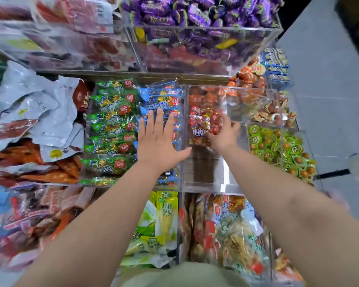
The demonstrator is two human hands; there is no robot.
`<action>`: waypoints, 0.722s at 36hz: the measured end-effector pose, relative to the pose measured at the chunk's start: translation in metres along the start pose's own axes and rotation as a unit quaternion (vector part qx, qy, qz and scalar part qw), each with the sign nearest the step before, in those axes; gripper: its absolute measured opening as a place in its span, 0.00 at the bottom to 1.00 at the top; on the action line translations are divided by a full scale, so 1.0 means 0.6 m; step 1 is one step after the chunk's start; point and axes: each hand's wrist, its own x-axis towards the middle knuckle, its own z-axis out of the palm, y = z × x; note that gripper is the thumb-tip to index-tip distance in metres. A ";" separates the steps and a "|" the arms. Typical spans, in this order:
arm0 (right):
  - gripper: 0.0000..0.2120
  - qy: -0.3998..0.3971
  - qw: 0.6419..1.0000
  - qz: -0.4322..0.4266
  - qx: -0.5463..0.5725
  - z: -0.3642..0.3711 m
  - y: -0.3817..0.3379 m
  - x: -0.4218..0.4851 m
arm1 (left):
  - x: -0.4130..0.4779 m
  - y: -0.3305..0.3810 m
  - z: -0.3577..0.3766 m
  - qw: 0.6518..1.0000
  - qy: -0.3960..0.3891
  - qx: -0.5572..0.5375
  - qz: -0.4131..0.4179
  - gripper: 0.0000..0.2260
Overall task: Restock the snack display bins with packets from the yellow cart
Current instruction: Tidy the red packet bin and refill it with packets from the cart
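"Yellow-green packets (166, 214) lay nearest, but the work was a row further on?"

"It was. The right hand (224, 134) had its fingers clamped on the edge of a red packet (203, 123), held over a clear bin (203, 168) that was mostly bare, its dark floor showing. The left hand (160, 139) lay flat on the blue packets (164, 96) in the bin beside it, fingers straight and spread."

"How would you have set it down well?"

"I'd have lowered it toward the far end, against the few reddish ones already there. Label up, lying the same way as its neighbours, and released only once it rested flat. The flat left hand looked useful too, since it kept the blue row from sliding across."

"And how would the stuff handle?"

"Slippery, I'd guess. The red packet was thin glossy film, crinkled, with foil-wrapped lumps inside, so it would likely sag if held by one corner. The green packets (112, 129) to the left were the same long shape, stacked like tiles. The bin walls were hard, see-through and straight-edged. Furthest off, purple sweets (195, 15) were heaped loose, their twisted wrappers catching the light."

"The yellow cart?"

"Not in view."
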 end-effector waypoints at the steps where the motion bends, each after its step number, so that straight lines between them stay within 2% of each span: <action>1: 0.42 0.004 1.000 0.017 -0.004 0.005 0.009 -0.001 | -0.001 0.001 -0.001 1.000 0.001 -0.003 0.000 0.49; 2: 0.50 0.000 0.999 0.039 -0.014 0.010 0.018 -0.004 | -0.002 0.001 -0.001 1.000 0.003 -0.004 0.000 0.49; 4: 0.57 -0.020 0.995 0.089 -0.036 0.020 0.037 -0.011 | -0.002 0.002 -0.001 1.000 0.007 -0.007 -0.003 0.48; 7: 0.58 -0.032 0.987 0.153 -0.024 0.029 0.063 -0.014 | -0.002 0.002 0.000 1.000 0.009 -0.007 -0.003 0.48; 9: 0.47 -0.068 0.988 0.140 -0.005 0.030 0.069 -0.011 | -0.002 0.002 0.000 1.000 0.011 -0.006 -0.003 0.48; 11: 0.29 -0.089 0.991 0.098 -0.030 0.030 0.062 -0.006 | -0.002 0.002 0.000 1.000 0.013 -0.006 -0.002 0.48; 13: 0.23 -0.087 0.993 0.070 -0.030 0.032 0.050 -0.001 | -0.002 0.002 0.000 1.000 0.015 -0.007 -0.001 0.48; 17: 0.29 -0.105 0.991 0.081 -0.026 0.030 0.039 0.004 | -0.003 0.001 0.001 1.000 0.018 -0.007 -0.001 0.48; 22: 0.30 -0.095 0.990 0.090 0.059 0.023 0.046 -0.012 | -0.002 0.001 0.004 1.000 0.018 -0.002 -0.001 0.47; 24: 0.37 -0.085 0.989 0.105 0.064 0.019 0.048 -0.024 | -0.003 0.001 0.004 1.000 0.017 -0.002 -0.001 0.47; 26: 0.47 -0.073 0.988 0.124 0.050 0.012 0.049 -0.035 | -0.004 0.001 0.003 1.000 0.016 -0.003 0.001 0.48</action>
